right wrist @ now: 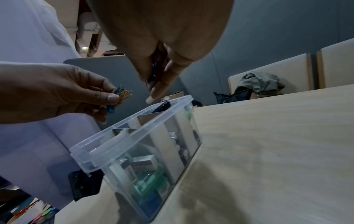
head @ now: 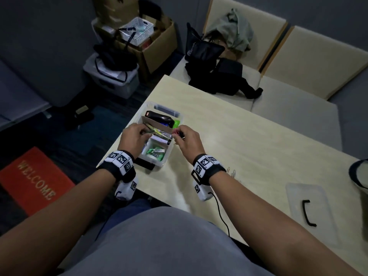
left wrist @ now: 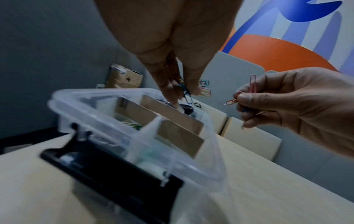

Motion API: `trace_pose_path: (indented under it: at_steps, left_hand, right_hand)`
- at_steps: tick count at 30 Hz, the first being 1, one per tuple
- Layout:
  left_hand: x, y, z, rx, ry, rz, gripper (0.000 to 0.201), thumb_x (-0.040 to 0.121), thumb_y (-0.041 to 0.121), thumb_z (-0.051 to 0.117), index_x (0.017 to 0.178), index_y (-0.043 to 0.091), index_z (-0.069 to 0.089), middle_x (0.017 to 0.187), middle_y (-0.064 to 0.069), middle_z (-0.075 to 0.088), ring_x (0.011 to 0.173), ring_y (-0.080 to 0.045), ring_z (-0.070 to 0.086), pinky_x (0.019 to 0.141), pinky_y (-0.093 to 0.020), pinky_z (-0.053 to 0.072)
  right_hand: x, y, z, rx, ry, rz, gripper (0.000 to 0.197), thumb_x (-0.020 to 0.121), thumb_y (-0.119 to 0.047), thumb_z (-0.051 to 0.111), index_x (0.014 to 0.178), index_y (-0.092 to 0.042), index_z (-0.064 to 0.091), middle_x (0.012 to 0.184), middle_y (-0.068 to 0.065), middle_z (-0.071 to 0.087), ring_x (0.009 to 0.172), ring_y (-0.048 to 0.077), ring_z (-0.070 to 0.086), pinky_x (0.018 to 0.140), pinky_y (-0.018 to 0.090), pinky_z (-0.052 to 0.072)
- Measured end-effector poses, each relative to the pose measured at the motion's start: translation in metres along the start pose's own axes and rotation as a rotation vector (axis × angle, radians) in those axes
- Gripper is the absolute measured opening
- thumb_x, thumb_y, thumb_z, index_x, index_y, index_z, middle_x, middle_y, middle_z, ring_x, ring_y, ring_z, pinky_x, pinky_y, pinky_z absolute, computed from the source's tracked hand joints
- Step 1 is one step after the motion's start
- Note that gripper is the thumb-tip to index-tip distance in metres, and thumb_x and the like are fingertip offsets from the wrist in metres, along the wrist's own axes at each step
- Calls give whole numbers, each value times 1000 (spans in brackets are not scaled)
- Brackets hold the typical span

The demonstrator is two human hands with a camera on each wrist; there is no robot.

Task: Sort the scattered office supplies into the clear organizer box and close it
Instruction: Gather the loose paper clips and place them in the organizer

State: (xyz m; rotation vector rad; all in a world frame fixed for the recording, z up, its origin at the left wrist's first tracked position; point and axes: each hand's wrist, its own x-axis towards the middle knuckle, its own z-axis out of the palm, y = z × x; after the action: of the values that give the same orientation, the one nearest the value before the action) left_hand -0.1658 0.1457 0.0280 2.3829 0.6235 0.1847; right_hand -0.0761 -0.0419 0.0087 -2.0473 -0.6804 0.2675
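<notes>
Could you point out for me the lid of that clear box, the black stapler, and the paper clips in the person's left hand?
lid [head: 310, 208], head view: the clear flat panel beside its black handle.
black stapler [head: 159, 117], head view: middle of its top.
paper clips [right wrist: 123, 94], right wrist view: the coloured bunch at the left hand's [right wrist: 57, 91] fingertips.

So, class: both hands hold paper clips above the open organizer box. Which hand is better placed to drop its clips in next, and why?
Probably the left hand: it hangs directly over the organizer box compartments, pinching its paper clips. The right hand is beside the box's rim.
</notes>
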Motion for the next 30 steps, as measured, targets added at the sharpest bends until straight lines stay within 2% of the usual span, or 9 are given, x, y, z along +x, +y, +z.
trace_pose_path:
  at_steps: [5, 12, 17, 20, 22, 24, 26, 28, 30]
  left_hand:
    - [1, -29, -11, 88, -3, -69, 12, 84, 19, 74, 87, 8, 72, 83, -6, 56, 80, -28, 59, 71, -34, 46]
    - [9, -41, 2, 296, -145, -69, 14, 87, 18, 70, 92, 5, 67, 93, -17, 59, 84, -37, 60, 69, -38, 48]
    - [16, -33, 13, 339, -246, -75, 20, 85, 17, 69, 72, 6, 59, 79, -14, 60, 77, -34, 61, 62, -32, 42]
    - [20, -32, 13, 331, -312, -59, 10, 83, 13, 66, 82, 4, 70, 86, -18, 68, 81, -35, 63, 63, -32, 45]
    - [23, -35, 11, 295, -334, -55, 11, 83, 12, 65, 90, 10, 73, 90, -16, 70, 85, -34, 64, 67, -32, 48]
    - [26, -38, 4, 234, -324, -74, 17, 84, 12, 63, 94, 18, 75, 92, -11, 72, 86, -32, 65, 73, -33, 54]
    - [28, -39, -4, 197, -275, -80, 19, 87, 11, 59, 91, 22, 75, 89, -8, 72, 81, -29, 66, 74, -36, 56]
    - [32, -41, -13, 196, -192, -91, 19, 89, 11, 58, 88, 23, 72, 89, -8, 70, 78, -30, 64, 71, -36, 54]
    - [34, -45, -19, 214, -91, -76, 16, 88, 10, 59, 93, 20, 70, 96, -10, 64, 83, -32, 62, 73, -39, 52]
  right_hand:
    - [4, -12, 20, -1, -34, -3, 5, 92, -14, 62, 95, -13, 65, 89, 1, 66, 79, 18, 63, 75, 37, 54]
    - [7, -17, 28, -23, -28, 3, 3, 92, -16, 62, 94, -15, 65, 89, 0, 66, 79, 16, 62, 73, 35, 53]
    - [10, -17, 28, -40, -21, 26, 5, 93, -17, 62, 94, -13, 65, 89, 1, 66, 79, 17, 62, 74, 39, 54]
    - [11, -19, 30, -35, -21, 35, 6, 93, -17, 62, 95, -12, 65, 90, 0, 66, 79, 17, 63, 75, 41, 55]
    - [12, -21, 31, -33, -20, 41, 6, 93, -17, 63, 96, -13, 66, 92, 0, 66, 82, 16, 63, 76, 39, 55]
    - [14, -24, 33, -36, -26, 42, 5, 93, -16, 63, 96, -13, 66, 93, 1, 67, 83, 15, 62, 77, 38, 55]
    - [16, -27, 36, -43, -31, 31, 5, 93, -15, 63, 96, -12, 66, 92, 2, 67, 83, 17, 62, 77, 38, 54]
    - [20, -31, 41, -53, -51, 25, 5, 92, -14, 64, 95, -12, 67, 91, 2, 67, 82, 16, 62, 77, 37, 54]
    - [24, -35, 49, -48, -90, 22, 5, 92, -14, 64, 96, -13, 67, 91, 0, 67, 81, 15, 62, 76, 35, 54]
